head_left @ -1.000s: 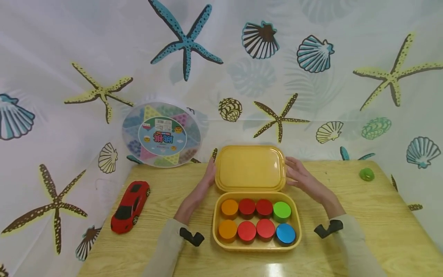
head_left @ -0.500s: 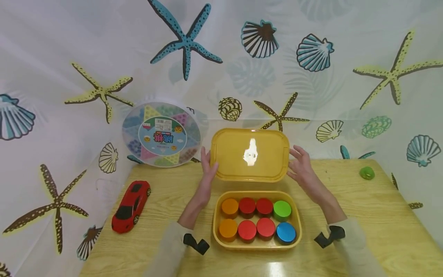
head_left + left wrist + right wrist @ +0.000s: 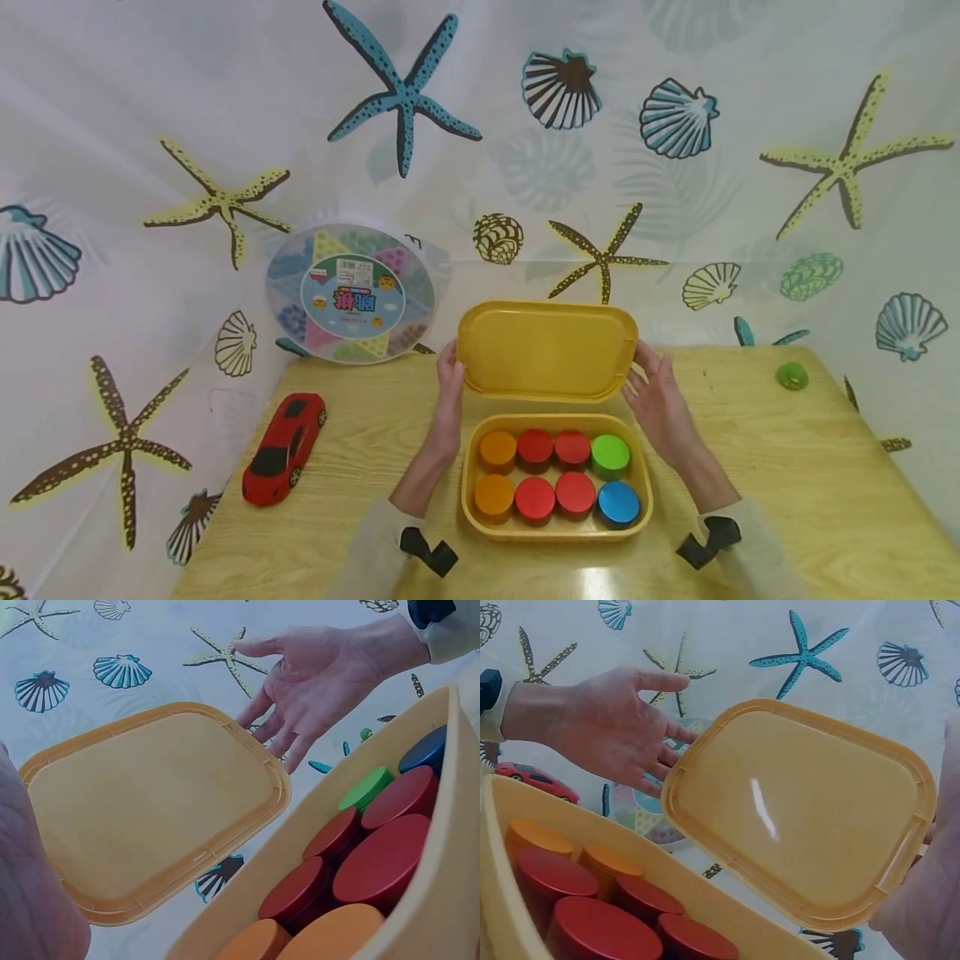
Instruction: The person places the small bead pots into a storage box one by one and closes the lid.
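Observation:
A yellow plastic lid (image 3: pixel 547 350) is held up and tilted between both hands, its rimmed inner face showing in both wrist views. My left hand (image 3: pixel 447 408) touches the lid's left edge with fairly straight fingers, the thumb apart in the right wrist view. Extended fingers of my right hand (image 3: pixel 663 408) meet the right edge; some fingertips are behind the lid. Just in front and below stands the matching yellow tub (image 3: pixel 555 537), uncovered. Inside are two rows of round-topped pieces: orange (image 3: pixel 494 498), red (image 3: pixel 535 500), one green (image 3: pixel 611 455) and one blue (image 3: pixel 618 503).
A red toy car (image 3: pixel 285 450) lies left on the wooden table (image 3: pixel 360 467). Behind it, a round game box (image 3: pixel 350 293) leans on the patterned cloth (image 3: pixel 525 167). Far right sits a small green object (image 3: pixel 792 376).
Both hands raised the lid off the table behind the tub, then brought it slightly lower and tilted it more upright. The tub and its pieces stayed put.

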Motion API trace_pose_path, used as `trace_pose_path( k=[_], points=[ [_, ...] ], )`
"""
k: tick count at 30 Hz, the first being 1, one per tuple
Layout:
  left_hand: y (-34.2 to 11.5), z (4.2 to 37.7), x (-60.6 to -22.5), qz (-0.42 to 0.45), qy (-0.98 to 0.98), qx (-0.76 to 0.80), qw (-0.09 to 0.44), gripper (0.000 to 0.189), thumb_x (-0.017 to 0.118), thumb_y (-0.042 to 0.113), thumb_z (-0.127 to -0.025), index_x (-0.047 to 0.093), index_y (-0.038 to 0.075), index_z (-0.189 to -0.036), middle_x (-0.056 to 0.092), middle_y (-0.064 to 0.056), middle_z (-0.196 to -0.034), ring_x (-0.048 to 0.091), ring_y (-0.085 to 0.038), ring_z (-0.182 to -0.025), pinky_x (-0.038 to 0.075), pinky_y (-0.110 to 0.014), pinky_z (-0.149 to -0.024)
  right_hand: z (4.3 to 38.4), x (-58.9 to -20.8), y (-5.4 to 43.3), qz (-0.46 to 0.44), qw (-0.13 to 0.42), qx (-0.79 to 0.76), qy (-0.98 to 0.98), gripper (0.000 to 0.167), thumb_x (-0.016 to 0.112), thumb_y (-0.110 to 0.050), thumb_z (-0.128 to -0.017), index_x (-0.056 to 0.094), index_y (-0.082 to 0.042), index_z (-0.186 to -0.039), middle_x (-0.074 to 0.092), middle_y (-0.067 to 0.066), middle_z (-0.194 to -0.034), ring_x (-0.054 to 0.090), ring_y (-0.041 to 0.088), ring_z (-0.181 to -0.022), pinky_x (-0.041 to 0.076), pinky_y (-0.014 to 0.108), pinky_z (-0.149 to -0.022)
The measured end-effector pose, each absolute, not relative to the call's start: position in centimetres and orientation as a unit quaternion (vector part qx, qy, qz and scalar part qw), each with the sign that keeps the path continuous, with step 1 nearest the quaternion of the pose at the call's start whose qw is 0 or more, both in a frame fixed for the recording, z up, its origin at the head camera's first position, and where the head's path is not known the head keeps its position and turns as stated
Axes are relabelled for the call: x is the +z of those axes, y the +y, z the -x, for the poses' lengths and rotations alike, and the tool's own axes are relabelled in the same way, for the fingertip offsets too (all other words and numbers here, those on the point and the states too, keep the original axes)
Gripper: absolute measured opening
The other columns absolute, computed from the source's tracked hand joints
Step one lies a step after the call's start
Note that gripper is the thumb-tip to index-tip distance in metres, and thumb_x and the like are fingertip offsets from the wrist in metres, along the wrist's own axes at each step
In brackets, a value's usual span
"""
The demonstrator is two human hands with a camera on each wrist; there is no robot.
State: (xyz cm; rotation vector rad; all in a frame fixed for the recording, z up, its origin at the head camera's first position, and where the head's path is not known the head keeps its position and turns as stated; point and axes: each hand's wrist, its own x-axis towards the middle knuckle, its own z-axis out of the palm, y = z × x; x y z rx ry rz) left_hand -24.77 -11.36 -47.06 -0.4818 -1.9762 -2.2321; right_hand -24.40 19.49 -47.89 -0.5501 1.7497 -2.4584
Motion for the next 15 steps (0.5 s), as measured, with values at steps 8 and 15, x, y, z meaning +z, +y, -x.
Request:
trace_pose_path(
  k=[8,15],
  points=[
    [-11.2,23.4,-47.2,0.181,-0.626,-0.757,0.056,0.054,0.017,0.035,-0.114,0.016,-0.005,-0.15,0.018,-0.021,-0.157,0.009,-0.032,-0.151,-0.002,-0.054,-0.127,23.1,-48.4,19.1,0.193,0.01,-0.797,0.573,0.077,0.005,-0.066,-0.105,0.025,-0.016,-0.16,0.041,0.001,-0.158,0.028,0.02,-0.153,-0.005,0.061,-0.128],
    [-11.5,22.2,-48.0,0.185,-0.576,-0.795,0.049,0.07,0.013,0.045,-0.114,0.046,-0.007,-0.148,0.023,-0.023,-0.168,0.0,-0.035,-0.16,-0.006,-0.056,-0.129,22.1,-48.3,19.6,0.207,0.025,-0.843,0.496,0.093,-0.004,-0.065,-0.103,0.072,-0.018,-0.129,0.031,0.011,-0.17,0.012,0.025,-0.16,0.009,0.043,-0.132]
  ],
)
